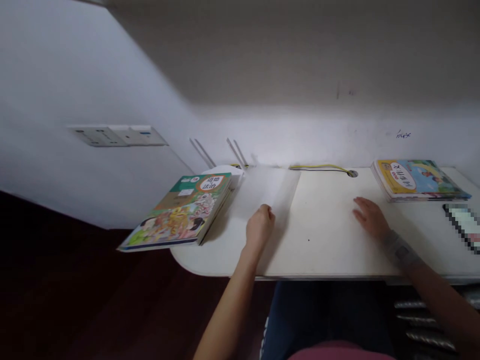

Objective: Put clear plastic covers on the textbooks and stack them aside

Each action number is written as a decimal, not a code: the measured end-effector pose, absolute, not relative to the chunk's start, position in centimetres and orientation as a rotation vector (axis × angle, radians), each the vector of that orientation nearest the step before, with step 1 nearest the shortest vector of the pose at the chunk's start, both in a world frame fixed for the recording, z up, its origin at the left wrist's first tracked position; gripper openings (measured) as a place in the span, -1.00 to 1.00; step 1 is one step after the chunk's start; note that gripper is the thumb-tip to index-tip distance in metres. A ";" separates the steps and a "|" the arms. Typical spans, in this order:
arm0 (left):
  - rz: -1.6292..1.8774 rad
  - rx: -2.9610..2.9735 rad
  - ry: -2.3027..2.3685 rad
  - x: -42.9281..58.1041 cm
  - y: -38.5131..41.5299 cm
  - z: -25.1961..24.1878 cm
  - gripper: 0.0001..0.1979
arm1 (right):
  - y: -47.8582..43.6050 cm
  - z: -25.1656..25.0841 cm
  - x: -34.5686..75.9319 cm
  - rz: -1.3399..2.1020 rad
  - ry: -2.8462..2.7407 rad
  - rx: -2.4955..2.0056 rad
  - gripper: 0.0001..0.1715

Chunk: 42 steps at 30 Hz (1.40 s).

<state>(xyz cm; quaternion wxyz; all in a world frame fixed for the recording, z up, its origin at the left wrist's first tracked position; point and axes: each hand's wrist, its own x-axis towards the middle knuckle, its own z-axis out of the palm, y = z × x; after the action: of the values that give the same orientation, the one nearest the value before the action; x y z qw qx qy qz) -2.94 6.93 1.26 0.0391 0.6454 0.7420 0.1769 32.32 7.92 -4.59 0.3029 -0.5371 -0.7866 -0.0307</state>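
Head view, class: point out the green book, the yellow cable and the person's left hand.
green book (180,212), head view, middle of its cover.
yellow cable (318,166), head view, mid-length.
left hand (260,226), head view, back of the hand.

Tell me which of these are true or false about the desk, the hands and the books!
1. The right hand lies flat on the desk. True.
2. The left hand holds a book. False: it rests curled on the desk, apart from the books.
3. Books lie at both ends of the desk. True: the left books and the right books.
4. The cable at the back of the desk is red. False: it is yellow.
5. The left books hang over the desk's edge. True.
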 end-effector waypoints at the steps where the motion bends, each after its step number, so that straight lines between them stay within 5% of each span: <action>1: 0.617 1.981 2.174 -1.7 6.5 1.7 -0.76 | 6.8 -4.2 30.2 -0.028 -2.058 -1.357 -0.44; 5: 1.078 1.820 1.502 3.9 3.5 4.1 -0.79 | 2.7 -3.2 21.3 0.233 -1.858 -1.252 0.04; 9: 1.300 1.613 1.187 6.6 -0.8 6.1 -0.76 | 1.8 -2.2 19.3 0.200 -1.522 -1.286 -0.20; 16: 1.554 1.239 1.442 1.0 -3.6 3.8 -0.61 | 0.8 1.1 29.7 -0.559 -1.616 -1.322 -0.46; 29: 0.731 2.138 2.217 -3.5 -3.0 -3.9 -0.61 | -4.3 -4.7 35.0 -0.438 -2.324 -1.746 -0.60; 35: 0.498 2.235 2.339 -3.2 -2.5 -4.2 -0.65 | -4.3 -5.6 35.6 -0.296 -2.365 -1.710 -0.42; 42: 0.893 2.076 2.164 -4.3 -3.2 -1.8 -0.58 | -3.2 -4.7 36.4 -0.371 -2.246 -1.709 -0.38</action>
<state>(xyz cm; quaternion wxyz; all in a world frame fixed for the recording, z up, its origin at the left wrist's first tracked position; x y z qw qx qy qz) -4.28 -3.16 -1.77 0.0065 0.6634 0.6917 0.2854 36.35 -3.22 -4.70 0.1470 -0.5940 -0.7803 -0.1290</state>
